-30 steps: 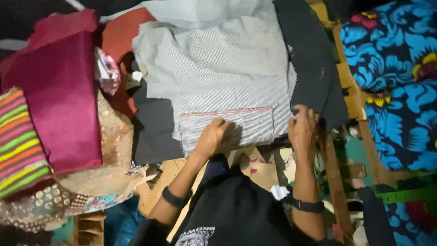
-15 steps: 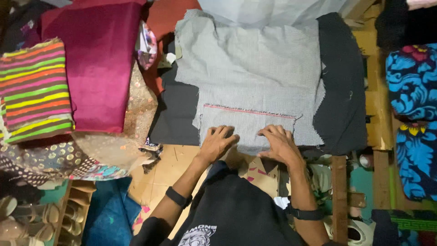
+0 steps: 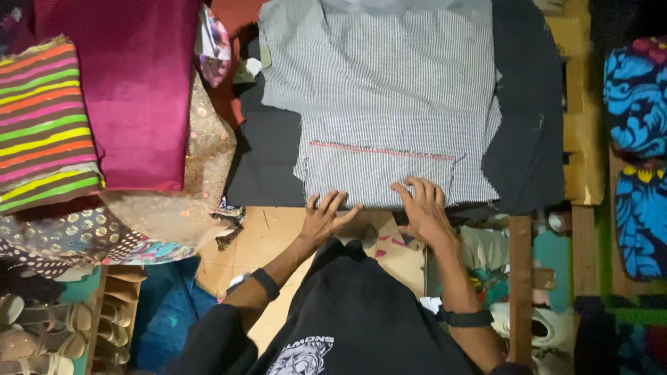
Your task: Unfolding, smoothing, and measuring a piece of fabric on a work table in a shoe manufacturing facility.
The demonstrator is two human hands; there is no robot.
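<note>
A grey striped cloth (image 3: 382, 90) lies spread flat on a black fabric (image 3: 528, 132) that covers the work surface. A folded-up lower panel with a red stitched edge (image 3: 379, 149) faces me. My left hand (image 3: 325, 217) rests flat with fingers spread at the near edge of that panel. My right hand (image 3: 422, 207) presses on the same edge a little to the right, fingers apart. Neither hand grips anything. Both wrists carry dark bands.
Stacked fabrics sit at the left: a magenta cloth (image 3: 132, 90), a bright striped cloth (image 3: 42, 132), a sequinned beige one (image 3: 187, 201). A wooden frame (image 3: 577, 139) borders the right side, with blue floral fabric (image 3: 636, 160) beyond. Shoes on a rack (image 3: 48, 326) stand at bottom left.
The view has shifted, so the cloths sit further right and lower in frame. My hands have drawn back from on top of the folded panel to its near edge, closer together.
</note>
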